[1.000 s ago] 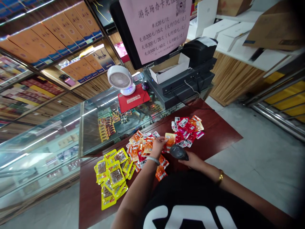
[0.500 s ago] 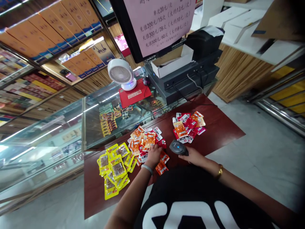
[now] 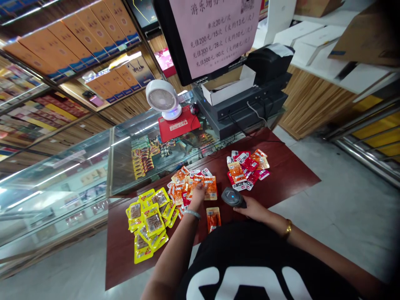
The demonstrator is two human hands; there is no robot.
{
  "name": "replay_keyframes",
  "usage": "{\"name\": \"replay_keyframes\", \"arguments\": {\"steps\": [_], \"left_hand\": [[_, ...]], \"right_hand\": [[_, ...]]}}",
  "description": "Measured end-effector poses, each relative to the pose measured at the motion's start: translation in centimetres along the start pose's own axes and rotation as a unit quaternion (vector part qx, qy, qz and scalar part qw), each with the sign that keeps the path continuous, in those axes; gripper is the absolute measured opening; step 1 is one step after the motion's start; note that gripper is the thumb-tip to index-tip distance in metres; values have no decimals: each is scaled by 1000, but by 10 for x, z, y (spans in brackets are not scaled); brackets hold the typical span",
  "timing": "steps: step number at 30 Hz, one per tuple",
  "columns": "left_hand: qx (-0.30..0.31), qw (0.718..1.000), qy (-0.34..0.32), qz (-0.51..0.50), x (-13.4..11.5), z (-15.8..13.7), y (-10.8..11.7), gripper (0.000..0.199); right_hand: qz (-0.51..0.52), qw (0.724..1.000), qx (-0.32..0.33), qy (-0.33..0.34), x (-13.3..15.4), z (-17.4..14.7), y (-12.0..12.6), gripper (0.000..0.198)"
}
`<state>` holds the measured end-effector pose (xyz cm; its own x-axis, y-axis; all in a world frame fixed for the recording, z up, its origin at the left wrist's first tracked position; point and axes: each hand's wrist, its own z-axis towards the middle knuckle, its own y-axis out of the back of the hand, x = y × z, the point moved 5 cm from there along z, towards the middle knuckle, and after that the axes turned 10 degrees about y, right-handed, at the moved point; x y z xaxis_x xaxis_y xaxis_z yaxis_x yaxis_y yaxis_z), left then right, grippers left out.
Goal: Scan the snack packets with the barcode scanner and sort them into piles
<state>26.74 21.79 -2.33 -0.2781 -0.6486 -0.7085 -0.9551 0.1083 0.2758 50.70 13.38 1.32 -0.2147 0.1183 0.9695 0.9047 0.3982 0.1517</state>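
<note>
My left hand [image 3: 197, 196] pinches an orange snack packet [image 3: 211, 188], which lies over the right side of a mixed pile of orange, red and white packets [image 3: 179, 188]. Closed around the handle of a dark barcode scanner [image 3: 231, 196] is my right hand [image 3: 252, 209]; a small blue light shows on the scanner's top. Just below and between the hands, another orange packet [image 3: 213, 217] rests on the dark red board [image 3: 125, 262]. Yellow snack packets [image 3: 153, 221] lie heaped left of my left hand. Beyond the scanner sits a second mixed pile [image 3: 246, 168].
A glass display counter [image 3: 175, 160] runs behind the board. On it stand a white fan [image 3: 162, 98] on a red mat [image 3: 178, 127], a monitor with a pink price sheet [image 3: 218, 37], and a black till [image 3: 237, 108] with a white open box [image 3: 229, 85].
My left hand now has an orange packet raised at the pile's right side. Of the orange packets near my body, one shows in a different position. The scanner has barely moved.
</note>
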Motion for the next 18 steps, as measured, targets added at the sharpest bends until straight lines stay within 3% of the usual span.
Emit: {"name": "replay_keyframes", "arguments": {"steps": [4,11,15,18], "left_hand": [[24,999,-18,-24,-7,2,-10,33],[-24,998,-51,-5,-13,4,-15,29],[4,997,17,-75,-7,7,-20,27],[73,983,55,-160,-18,3,-42,32]], "right_hand": [[-5,1000,0,2,7,1,-1,49],[7,1000,13,7,7,2,-3,43],[1,1000,5,6,1,0,-1,45],[-12,1000,4,-12,-3,-3,0,46]]}}
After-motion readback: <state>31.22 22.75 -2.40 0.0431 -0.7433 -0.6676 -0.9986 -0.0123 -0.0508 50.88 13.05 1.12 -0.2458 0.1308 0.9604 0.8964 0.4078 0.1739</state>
